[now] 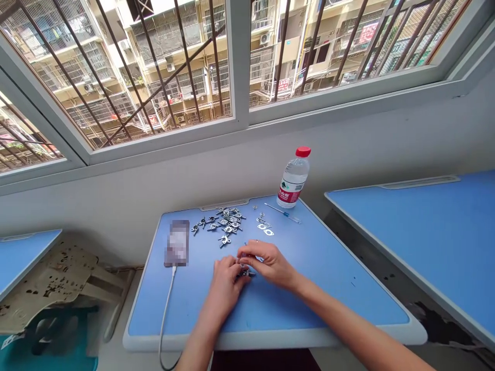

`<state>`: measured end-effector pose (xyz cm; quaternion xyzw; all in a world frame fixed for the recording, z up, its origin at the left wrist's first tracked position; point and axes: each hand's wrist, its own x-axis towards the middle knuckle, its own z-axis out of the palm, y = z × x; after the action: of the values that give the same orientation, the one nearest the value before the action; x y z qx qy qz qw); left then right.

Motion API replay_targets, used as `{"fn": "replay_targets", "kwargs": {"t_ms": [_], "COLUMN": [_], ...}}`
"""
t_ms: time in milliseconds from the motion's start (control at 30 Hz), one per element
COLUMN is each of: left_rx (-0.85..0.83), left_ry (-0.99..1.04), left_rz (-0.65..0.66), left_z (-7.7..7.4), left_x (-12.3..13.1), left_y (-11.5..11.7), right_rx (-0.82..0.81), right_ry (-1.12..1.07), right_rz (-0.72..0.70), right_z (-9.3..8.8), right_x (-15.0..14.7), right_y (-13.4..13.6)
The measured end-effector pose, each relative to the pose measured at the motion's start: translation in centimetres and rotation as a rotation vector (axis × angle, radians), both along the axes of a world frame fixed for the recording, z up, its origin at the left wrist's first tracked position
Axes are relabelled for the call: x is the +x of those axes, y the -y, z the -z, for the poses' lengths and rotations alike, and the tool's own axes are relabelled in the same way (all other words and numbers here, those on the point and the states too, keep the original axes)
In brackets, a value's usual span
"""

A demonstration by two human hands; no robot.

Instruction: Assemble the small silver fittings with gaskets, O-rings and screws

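Observation:
My left hand (226, 281) rests low over the middle of the blue desk, fingers curled around a small metal part (247, 273). From the right, my right hand (270, 263) meets it, thumb and forefinger pinched just above that part. Whatever sits in the right fingertips is too small and covered to make out. Behind the hands lies a pile of similar small metal parts (229, 222) with thin arms. Flat metal plates with holes (265, 229) lie right of the pile, with a few tiny pieces near them.
A screwdriver (285, 213) with a clear handle lies by a red-capped water bottle (294, 180) at the back right. On the left is a phone (178, 243) with a white cable (167, 304) running over the front edge. Another blue desk (425, 221) stands at right.

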<state>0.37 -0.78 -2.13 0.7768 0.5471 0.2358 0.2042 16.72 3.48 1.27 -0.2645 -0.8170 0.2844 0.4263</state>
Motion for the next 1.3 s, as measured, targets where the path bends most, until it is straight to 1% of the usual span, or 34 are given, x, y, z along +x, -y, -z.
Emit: {"fn": "replay_targets", "kwargs": {"t_ms": [100,200,300,400,467,567,833,1033,1300], "left_rx": [0.002,0.003,-0.003,-0.014,-0.022,-0.03,-0.019,-0.019,-0.032], "left_ry": [-0.003,-0.004,0.002,0.007,0.007,0.012,0.013,0.002,0.005], "left_rz": [-0.006,-0.005,0.005,0.01,0.008,0.004,0.011,0.015,0.015], "left_z": [0.0,0.1,0.0,-0.3,-0.4,-0.5,-0.5,-0.3,-0.4], "left_x": [0.0,0.0,-0.1,-0.1,-0.1,-0.1,0.0,-0.1,-0.1], "left_y": [0.0,-0.1,0.0,0.0,0.0,0.0,0.1,0.0,0.0], "right_rx": [0.008,-0.029,-0.088,-0.059,-0.027,-0.019,0.032,0.02,-0.009], "right_ry": [0.007,-0.025,-0.106,-0.121,-0.111,-0.102,-0.074,-0.083,-0.033], "right_rz": [0.053,0.074,0.097,0.134,0.13,0.107,0.064,0.064,0.077], "right_z": [0.0,0.3,0.5,0.3,0.2,0.2,0.9,0.8,0.9], "right_x": [-0.2,-0.2,0.5,1.3,1.7,1.9,1.6,1.5,1.8], "right_y": [0.1,0.2,0.2,-0.1,-0.3,-0.5,-0.5,-0.5,-0.7]}}
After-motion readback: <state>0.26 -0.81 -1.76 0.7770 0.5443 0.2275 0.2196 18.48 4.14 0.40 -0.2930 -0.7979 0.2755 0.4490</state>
